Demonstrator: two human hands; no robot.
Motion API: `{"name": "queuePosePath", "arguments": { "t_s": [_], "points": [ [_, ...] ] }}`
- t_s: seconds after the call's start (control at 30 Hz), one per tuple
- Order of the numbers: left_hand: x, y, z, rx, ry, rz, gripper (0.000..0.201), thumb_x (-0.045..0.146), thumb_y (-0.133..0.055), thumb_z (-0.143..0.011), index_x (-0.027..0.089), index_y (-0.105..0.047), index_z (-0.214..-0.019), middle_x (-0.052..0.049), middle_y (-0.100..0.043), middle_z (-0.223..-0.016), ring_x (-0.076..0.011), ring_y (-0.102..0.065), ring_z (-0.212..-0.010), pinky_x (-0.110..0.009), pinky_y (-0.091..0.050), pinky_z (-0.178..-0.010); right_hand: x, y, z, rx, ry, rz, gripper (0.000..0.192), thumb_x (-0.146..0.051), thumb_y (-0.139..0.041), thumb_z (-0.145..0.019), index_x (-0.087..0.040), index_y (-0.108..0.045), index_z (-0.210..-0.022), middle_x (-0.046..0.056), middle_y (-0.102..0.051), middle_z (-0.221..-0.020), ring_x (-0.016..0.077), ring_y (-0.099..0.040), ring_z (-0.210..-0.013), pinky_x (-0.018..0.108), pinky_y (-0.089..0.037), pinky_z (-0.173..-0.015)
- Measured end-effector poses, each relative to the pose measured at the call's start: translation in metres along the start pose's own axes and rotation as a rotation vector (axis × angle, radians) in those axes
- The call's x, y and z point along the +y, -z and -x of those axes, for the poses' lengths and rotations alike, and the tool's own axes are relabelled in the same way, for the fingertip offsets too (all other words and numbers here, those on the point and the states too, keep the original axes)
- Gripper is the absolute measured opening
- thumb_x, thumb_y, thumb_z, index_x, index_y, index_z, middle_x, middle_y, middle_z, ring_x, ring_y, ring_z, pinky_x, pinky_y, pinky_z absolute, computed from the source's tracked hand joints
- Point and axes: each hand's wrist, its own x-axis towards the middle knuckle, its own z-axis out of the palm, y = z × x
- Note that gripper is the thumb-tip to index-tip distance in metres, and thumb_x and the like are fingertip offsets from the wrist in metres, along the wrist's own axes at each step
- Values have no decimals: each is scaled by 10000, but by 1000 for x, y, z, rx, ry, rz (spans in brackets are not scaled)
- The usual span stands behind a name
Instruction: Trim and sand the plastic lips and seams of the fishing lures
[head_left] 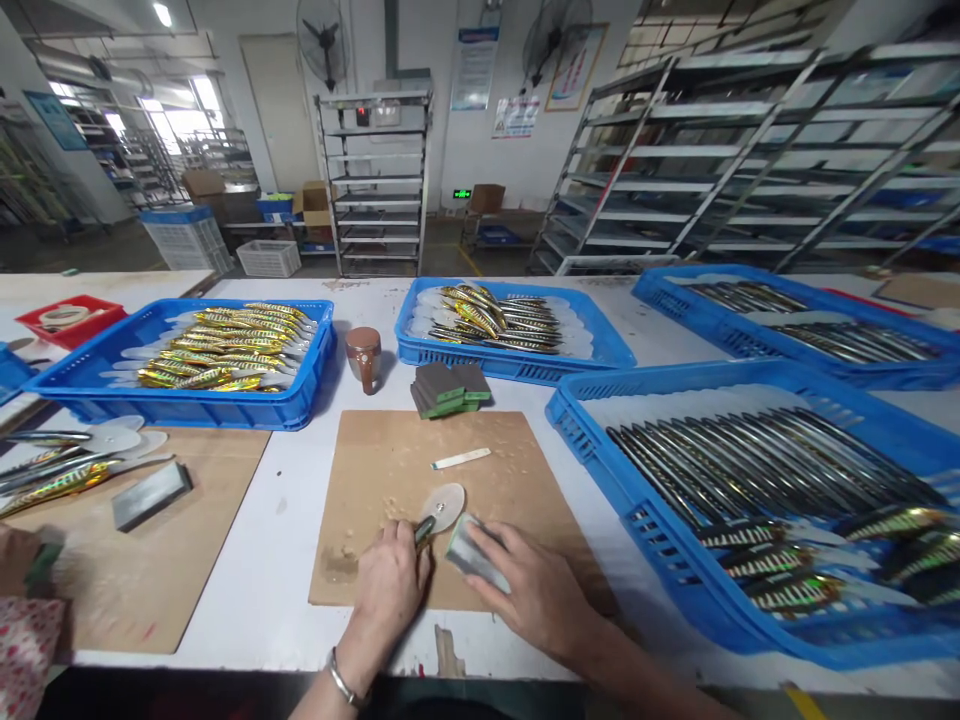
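My left hand [390, 590] grips a fishing lure [424, 529] on the brown board [390, 470]; the lure's round clear lip [444, 505] sticks out past my fingers and lies flat on the board. My right hand [529, 590] holds a grey sanding block [471, 553] just right of that lip, close to it. A small white strip [460, 459] lies on the board beyond them. A stack of dark sanding blocks with green edges [448, 388] sits at the board's far edge.
Blue crates hold lures: gold ones at far left [217, 345], mixed ones at centre [495, 318], dark ones at right [757, 470] and far right [810, 325]. A brown cup [364, 357] stands between crates. At left, another person's hand [19, 560], a second board and a grey block [151, 494].
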Motion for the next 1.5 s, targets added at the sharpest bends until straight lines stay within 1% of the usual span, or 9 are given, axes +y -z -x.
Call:
{"name": "queuePosePath", "arguments": {
  "t_s": [0.13,0.23,0.37,0.53,0.77,0.97,1.23,1.37,1.5],
  "points": [
    [-2,-1,-2,-3,20,8,165,294,-522,-1044,176,-613,-1116,-86,-715,-1066,-266,-727,-1006,-341,-547,-817,41,-8,2,-1,-160,161,458,-349,-649,-964,-167,-634,-1385,152,-725,-1134,296,-714,-985,395,-591,-823],
    [-4,-4,-3,20,4,-19,170,294,-516,-1046,172,-615,-1112,-95,-711,-1060,-270,-729,-990,-343,-548,-792,54,-18,6,-58,-197,236,485,-319,-715,-921,-151,-639,-1369,146,-707,-1020,318,-697,-939,410,-572,-796],
    [-7,-8,-2,58,-38,-48,162,297,-513,-1048,176,-618,-1075,-97,-707,-1031,-265,-727,-960,-337,-549,-772,53,-30,10,-32,-198,212,481,-310,-733,-899,-163,-615,-1343,143,-678,-1064,323,-668,-977,421,-572,-821],
    [-12,-7,1,71,-101,-52,134,288,-523,-1040,189,-614,-1055,-79,-705,-1005,-247,-729,-911,-322,-550,-735,51,-41,10,89,-181,106,405,-267,-676,-922,-201,-579,-1310,171,-625,-1322,327,-634,-1191,462,-565,-988],
    [-41,19,2,190,-344,-99,146,328,-580,-1028,226,-615,-1127,-47,-684,-975,-216,-702,-875,-298,-531,-718,49,-45,8,102,-174,103,454,-292,-688,-938,-183,-566,-1362,182,-658,-1320,333,-644,-1196,478,-566,-978],
    [-63,40,0,198,-438,-173,147,330,-646,-1000,237,-640,-1114,-35,-658,-1002,-220,-668,-905,-336,-548,-787,47,-42,4,72,-207,50,469,-299,-710,-917,-206,-581,-1358,180,-643,-1362,344,-621,-1229,506,-541,-1003],
    [-60,42,0,124,-412,-194,190,302,-660,-1000,215,-656,-1168,-41,-657,-1017,-243,-658,-956,-386,-565,-849,46,-33,-2,14,-263,-31,479,-260,-692,-907,-200,-567,-1365,169,-643,-1389,340,-622,-1248,527,-519,-1051],
    [-61,47,-2,105,-398,-207,223,306,-654,-1005,212,-662,-1207,-52,-659,-1031,-251,-650,-979,-394,-558,-866,46,-13,-3,115,-328,-98,476,-296,-615,-958,-203,-532,-1417,166,-659,-1308,333,-646,-1180,512,-555,-1004],
    [-66,51,-10,19,-368,-284,174,298,-656,-998,196,-685,-1136,-80,-660,-1056,-268,-635,-978,-412,-534,-874,31,8,-3,235,-279,-166,479,-308,-553,-991,-209,-510,-1458,164,-602,-1323,308,-609,-1222,477,-540,-1039]
  ]
}}
